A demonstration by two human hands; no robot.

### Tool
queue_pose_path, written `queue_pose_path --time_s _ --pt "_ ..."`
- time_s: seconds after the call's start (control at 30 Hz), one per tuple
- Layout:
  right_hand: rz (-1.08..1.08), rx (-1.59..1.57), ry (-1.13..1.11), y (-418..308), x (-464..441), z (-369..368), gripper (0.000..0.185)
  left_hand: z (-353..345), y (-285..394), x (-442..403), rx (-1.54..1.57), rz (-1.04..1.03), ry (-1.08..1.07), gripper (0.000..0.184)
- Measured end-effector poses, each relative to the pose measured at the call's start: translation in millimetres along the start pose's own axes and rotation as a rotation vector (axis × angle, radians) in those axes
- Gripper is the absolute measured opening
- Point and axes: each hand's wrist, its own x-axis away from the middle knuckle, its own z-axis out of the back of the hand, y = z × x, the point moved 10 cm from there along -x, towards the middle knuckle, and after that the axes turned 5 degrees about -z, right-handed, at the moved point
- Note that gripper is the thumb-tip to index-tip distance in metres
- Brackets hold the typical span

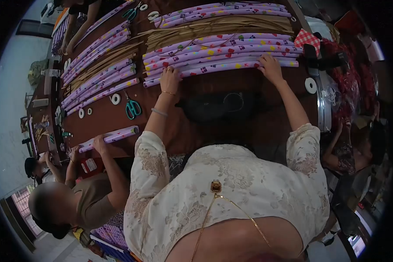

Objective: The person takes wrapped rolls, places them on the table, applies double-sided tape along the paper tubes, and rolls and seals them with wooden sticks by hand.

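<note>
My left hand (171, 78) is on the near edge of a row of purple printed wrapping paper rolls, its fingers curled over the nearest roll (218, 68). Toward that roll's other end, my right hand (270, 69) grips it, with thumb and fingers around its edge. The roll lies lengthwise across the brown-covered table, against several matching rolls (222, 50) just behind it. Parts of the roll are hidden under both hands.
Long brown strips (218, 27) lie among the rolls. Teal-handled scissors (133, 108) and a white tape roll (115, 99) are at left, another tape roll (310, 85) at right. A dark bag (214, 106) lies before me. At left, a co-worker holds a roll (113, 136).
</note>
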Motion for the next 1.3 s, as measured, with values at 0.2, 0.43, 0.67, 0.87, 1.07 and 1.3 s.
queue_pose_path --time_s 0.2,0.43,0.67,0.87,1.07,1.3 --pt "-0.029 -0.071 -0.209 -4.2 29.1 -10.3 0.035 -1.9 9.7 41.3 0.102 0.002 -0.1 0.027" --pt "-0.062 -0.126 -0.274 0.6 46.3 -22.4 0.034 -8.5 4.7 66.0 0.285 -0.009 -0.054 0.029" --pt "-0.055 -0.168 -0.214 0.5 46.6 -24.1 0.035 3.1 9.8 73.4 0.345 -0.095 -0.057 0.03" --pt "-0.028 -0.12 -0.203 -7.3 45.4 -18.6 0.038 0.1 8.9 72.5 0.315 -0.11 -0.071 0.038" --pt "0.02 -0.069 -0.163 -23.5 44.8 1.2 0.036 -3.8 9.3 74.0 0.286 -0.104 -0.107 0.04" --pt "0.147 -0.187 -0.035 -65.4 -6.7 29.9 0.025 2.9 17.4 73.8 0.301 -0.173 -0.11 0.037"
